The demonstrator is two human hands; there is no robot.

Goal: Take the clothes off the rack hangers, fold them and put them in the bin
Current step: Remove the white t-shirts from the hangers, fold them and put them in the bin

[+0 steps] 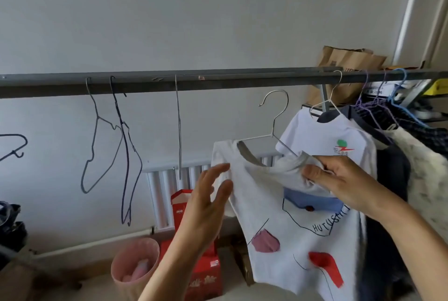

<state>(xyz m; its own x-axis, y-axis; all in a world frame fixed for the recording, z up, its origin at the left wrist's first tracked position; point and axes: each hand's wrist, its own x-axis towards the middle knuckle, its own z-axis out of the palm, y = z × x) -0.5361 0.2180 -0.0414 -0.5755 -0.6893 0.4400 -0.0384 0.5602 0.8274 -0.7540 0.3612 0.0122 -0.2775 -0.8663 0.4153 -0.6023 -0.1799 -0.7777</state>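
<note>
Midway: right hand (339, 179) pinches a white printed T-shirt (278, 218) at its collar, its silver wire hanger (274, 126) off the grey metal rail (218, 82); left hand (208, 203) spread; dark bare hangers (101, 143) alongside, more hung clothes (322, 135) waiting.

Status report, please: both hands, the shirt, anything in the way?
Right hand grips grey T-shirt at the collar; left hand open by its sleeve. Shirt on silver hanger, hook off the rail. Red box beside pink bin; bin mouth unblocked.
</note>
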